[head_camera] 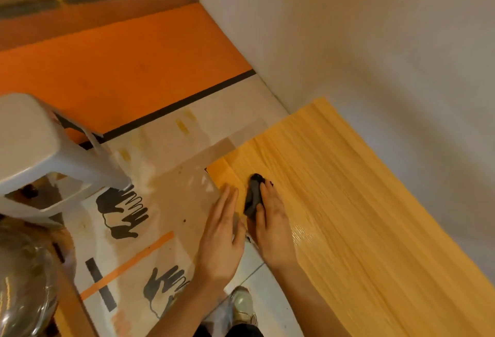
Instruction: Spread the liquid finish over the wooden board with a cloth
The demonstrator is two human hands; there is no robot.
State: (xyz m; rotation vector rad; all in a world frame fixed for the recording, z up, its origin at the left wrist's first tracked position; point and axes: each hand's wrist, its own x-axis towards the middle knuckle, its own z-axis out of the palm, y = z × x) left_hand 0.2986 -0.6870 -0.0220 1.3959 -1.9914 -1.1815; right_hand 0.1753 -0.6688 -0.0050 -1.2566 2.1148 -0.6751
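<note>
Where the fingers meet the wood: the right hand [273, 219] presses a dark cloth [253, 197] flat on the wooden board [348, 202], close to the board's near left corner.
Right hand's hold: fingers lie fairly straight over the cloth, thumb along its side; whether they pinch it cannot be told.
Left hand [222, 232]: flat, fingers straight and together, just left of the cloth, its fingertips at the board's edge, holding nothing.
Board: yellow, grained, with a glossy wet patch just right of the right wrist.
Left of both hands: a printed floor sheet [150, 229] and a grey stool [40, 149].
Below the wrists: a shoe [242, 304].
</note>
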